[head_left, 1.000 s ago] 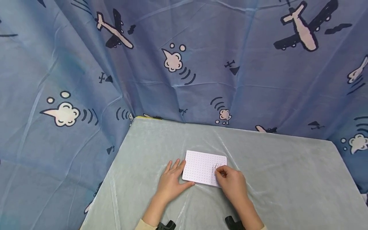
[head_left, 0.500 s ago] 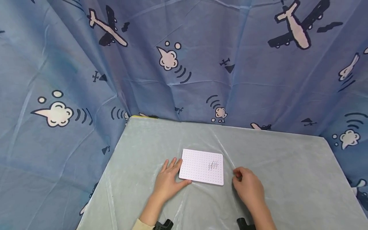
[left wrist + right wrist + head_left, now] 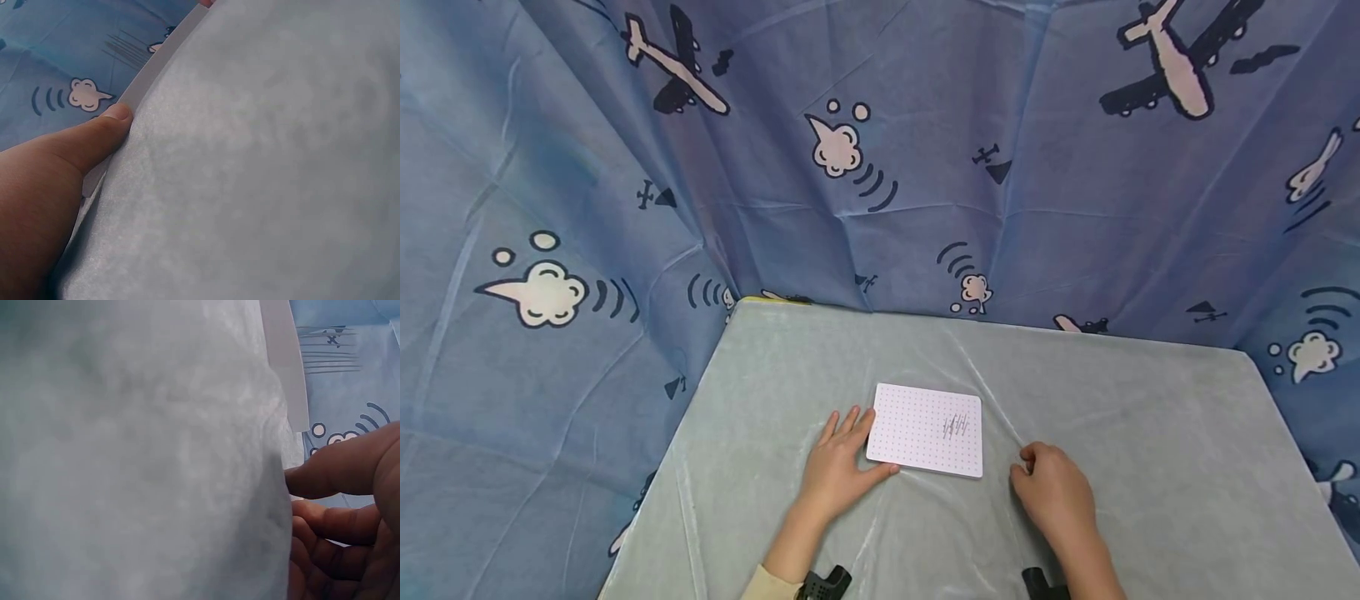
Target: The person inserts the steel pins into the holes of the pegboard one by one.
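A white board (image 3: 913, 425) with a grid of small dots lies flat on the cloth. Several thin dark pins (image 3: 956, 427) stand on its right half; the wrist views show them sticking out from its face. My left hand (image 3: 837, 477) steadies the board, its fairly straight index finger at the left edge and thumb (image 3: 119, 115) against the near edge. To the right of the board, apart from it, is my right hand (image 3: 1056, 492), low over the cloth. Its fingers are loosely curled, with a gap between thumb (image 3: 325, 472) and index finger. No object shows there.
A pale grey-green cloth (image 3: 805, 358) with creases covers the table. Blue curtains (image 3: 917, 167) printed with planes and clouds hang along the far and left sides. Dark wrist devices (image 3: 826, 583) sit below both hands.
My right hand has left the pins and moved right, off the board, then stayed almost still there. The left hand keeps its place at the board. The head view has shifted slightly.
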`<state>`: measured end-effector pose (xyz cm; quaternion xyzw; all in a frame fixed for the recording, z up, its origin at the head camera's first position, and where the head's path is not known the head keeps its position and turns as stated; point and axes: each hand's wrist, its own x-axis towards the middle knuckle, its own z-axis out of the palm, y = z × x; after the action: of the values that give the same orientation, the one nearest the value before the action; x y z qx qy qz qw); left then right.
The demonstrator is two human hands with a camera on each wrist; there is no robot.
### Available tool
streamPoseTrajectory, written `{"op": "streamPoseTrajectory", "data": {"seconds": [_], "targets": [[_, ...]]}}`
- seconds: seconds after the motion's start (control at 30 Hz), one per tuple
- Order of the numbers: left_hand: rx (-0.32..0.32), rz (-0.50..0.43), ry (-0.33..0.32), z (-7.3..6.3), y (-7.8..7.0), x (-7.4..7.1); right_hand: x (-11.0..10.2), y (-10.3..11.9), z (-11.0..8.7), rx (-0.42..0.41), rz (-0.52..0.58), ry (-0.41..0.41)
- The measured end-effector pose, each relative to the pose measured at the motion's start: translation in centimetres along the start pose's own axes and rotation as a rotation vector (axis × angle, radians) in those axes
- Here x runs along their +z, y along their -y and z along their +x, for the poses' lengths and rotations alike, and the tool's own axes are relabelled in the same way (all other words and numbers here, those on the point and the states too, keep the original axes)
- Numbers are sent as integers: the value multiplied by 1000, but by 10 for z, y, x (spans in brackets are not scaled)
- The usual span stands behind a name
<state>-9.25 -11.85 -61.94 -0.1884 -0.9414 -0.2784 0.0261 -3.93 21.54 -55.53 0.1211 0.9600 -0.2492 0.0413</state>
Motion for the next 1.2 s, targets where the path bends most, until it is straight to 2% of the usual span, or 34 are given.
{"op": "streamPoseTrajectory", "data": {"seconds": [0.27,0.43,0.63,0.9,1.07,1.2], "targets": [[-8,-8,-6,1,0,-3,-5,0,6,12,16,78],[-2,-5,-2,1,0,-3,-5,1,7,25,25,100],[2,-7,2,1,-1,-4,-1,1,6,15,20,92],[-12,-10,16,0,-3,-3,3,-4,1,-50,-32,37],[-13,-19,19,0,-3,-4,2,-5,1,-36,-15,10],[-12,-18,20,1,-4,-4,-2,-2,2,-25,-41,30]]}}
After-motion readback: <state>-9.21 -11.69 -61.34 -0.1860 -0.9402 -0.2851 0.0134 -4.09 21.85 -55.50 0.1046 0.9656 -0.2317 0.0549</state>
